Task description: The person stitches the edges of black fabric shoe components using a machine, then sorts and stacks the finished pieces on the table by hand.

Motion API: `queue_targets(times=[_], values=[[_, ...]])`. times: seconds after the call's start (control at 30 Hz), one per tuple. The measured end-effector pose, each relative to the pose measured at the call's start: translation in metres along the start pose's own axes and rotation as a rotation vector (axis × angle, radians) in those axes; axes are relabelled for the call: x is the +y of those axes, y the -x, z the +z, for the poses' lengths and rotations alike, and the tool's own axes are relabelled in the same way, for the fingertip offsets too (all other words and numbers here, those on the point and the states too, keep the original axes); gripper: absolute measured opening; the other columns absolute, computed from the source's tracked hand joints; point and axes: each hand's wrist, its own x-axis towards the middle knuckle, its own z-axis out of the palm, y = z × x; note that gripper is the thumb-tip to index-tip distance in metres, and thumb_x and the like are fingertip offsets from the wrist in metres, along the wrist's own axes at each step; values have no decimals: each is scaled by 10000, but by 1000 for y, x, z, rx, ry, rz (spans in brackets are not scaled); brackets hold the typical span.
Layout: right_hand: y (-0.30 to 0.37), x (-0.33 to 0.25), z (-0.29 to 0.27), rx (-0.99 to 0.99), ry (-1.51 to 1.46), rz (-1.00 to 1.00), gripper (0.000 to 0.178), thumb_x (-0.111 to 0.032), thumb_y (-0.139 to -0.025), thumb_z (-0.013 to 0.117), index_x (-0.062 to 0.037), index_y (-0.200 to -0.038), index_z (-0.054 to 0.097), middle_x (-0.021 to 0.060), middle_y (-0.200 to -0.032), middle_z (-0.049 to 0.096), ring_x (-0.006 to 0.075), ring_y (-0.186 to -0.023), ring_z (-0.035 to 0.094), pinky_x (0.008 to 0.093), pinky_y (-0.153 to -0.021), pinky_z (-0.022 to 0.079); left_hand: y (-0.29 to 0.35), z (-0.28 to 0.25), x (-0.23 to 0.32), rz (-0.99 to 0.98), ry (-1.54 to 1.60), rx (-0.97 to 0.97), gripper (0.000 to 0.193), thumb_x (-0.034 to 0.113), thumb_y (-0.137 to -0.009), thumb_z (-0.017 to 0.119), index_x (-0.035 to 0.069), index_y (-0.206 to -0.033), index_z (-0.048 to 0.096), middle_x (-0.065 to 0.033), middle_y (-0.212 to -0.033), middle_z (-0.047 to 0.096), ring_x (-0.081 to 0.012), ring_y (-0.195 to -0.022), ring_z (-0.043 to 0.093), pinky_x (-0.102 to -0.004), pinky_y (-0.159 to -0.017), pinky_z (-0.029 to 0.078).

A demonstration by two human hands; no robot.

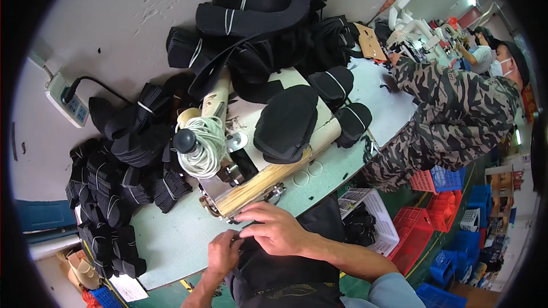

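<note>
My left hand is at the front edge of the table, just in front of a small machine. Its thumb and fingers are pinched together over a dark bit that I cannot make out. Close by on the right, my right hand has its fingers stretched apart toward the machine, with the thumb near the left fingertips. A yellowed, worn strip runs along the machine's front edge. On the machine's pale top lies a stack of black rounded pads.
Banded bundles of black pieces crowd the left and back. A coil of white cord stands beside the machine. White rings lie on the table. At right are a co-worker in camouflage clothing and red crates.
</note>
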Motion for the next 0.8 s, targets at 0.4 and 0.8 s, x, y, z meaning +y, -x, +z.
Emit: queue_targets(times=[0.4,0.8], values=[[-49,-1,-38,-210,-304,662,240,-80,-864,631,-27,-1094,676,114,-1053,711,214,-972,683,336,-844,518,-88,-98,56,-158,291,23,257,217,-829,716,27,-1000,730,-103,-789,718,-155,-698,667,-301,-671,515],[-70,-14,-55,-43,254,378,218,-2,-827,615,-43,-1031,681,154,-927,649,348,-773,629,366,-709,505,-97,-72,70,-46,122,316,199,206,-832,692,30,-923,709,-135,-798,708,-296,-728,694,-383,-692,528]])
